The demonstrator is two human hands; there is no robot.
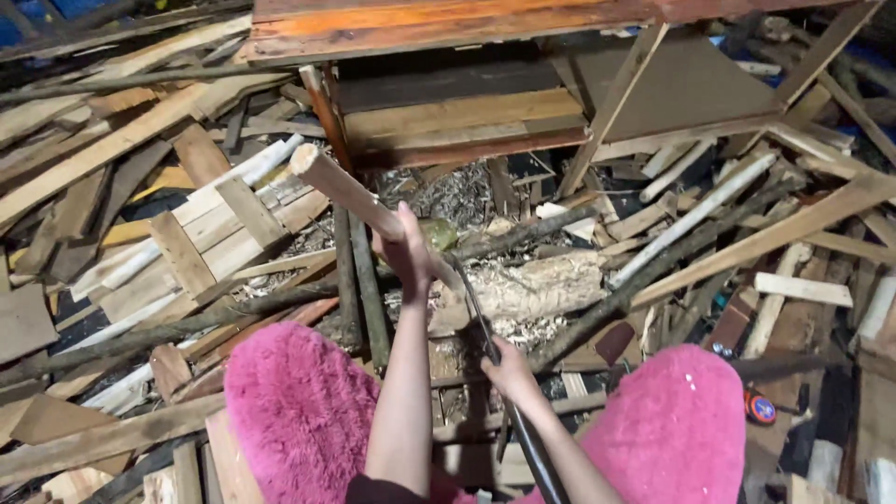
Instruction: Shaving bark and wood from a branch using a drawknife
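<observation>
— In the middle of the head view, among the heaped scrap boards, what is the left hand (408, 250) doing?

— It is clenched around a pale round wooden stick (359, 198), gripping it near the lower end. The stick slants up and to the left, its cut end raised above the pile, its lower end down on the log (537, 285) that lies crosswise just beyond the hand.

— And the right hand (511, 371)?

— Closed on the dark handle of a long blade (478, 322) — a machete or chopping knife, as far as I can tell. The blade runs up from the fist toward the foot of the stick, and its edge seems to meet the wood just beside the left hand; whether it touches is hard to say.

— So which step would you call this?

— I judge it to be trimming or pointing the stick's lower end against the log as a block. Pale shavings (523, 329) lie on and near the log, which fits that reading.

— What does the next stroke ask for?

— A firm hold on the stick so it does not roll, and a cut angled away from the left fingers, which sit close to the blade.

— Anything else in view?

— Pink fleece knees (299, 411) at the bottom edge, and a reddish plank bench (448, 23) across the top.
</observation>
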